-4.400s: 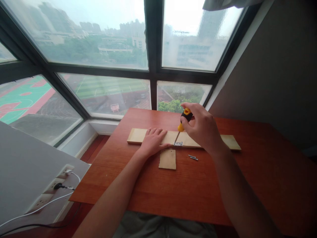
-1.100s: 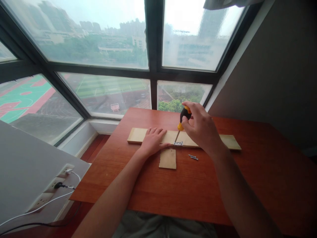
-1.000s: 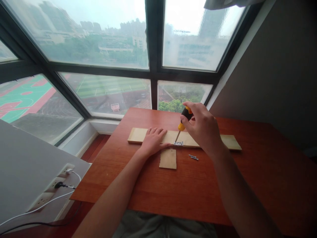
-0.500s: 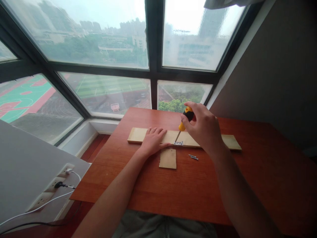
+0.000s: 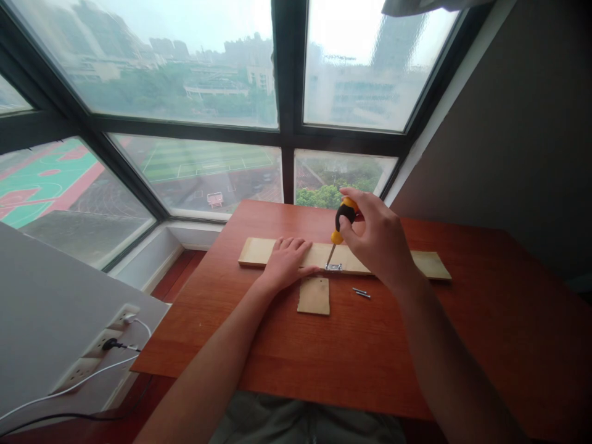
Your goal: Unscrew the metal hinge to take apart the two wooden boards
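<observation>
My right hand [image 5: 377,242] is closed around the black and yellow handle of a screwdriver [image 5: 341,227]. Its tip stands on a small metal hinge [image 5: 333,267] at the near edge of a long pale wooden board [image 5: 430,264]. My left hand [image 5: 285,263] lies flat on that board, fingers stretched out, pressing it onto the red-brown table [image 5: 287,351]. A small square wooden piece [image 5: 314,295] lies just in front of the hinge.
Two loose screws [image 5: 361,292] lie on the table right of the small piece. A power strip with plugged cables [image 5: 99,353] sits on a grey ledge at the lower left. Large windows stand behind the table, a grey wall on the right.
My right hand has shifted its grip slightly on the screwdriver handle, as in turning it. The left hand, board and hinge have stayed in place.
</observation>
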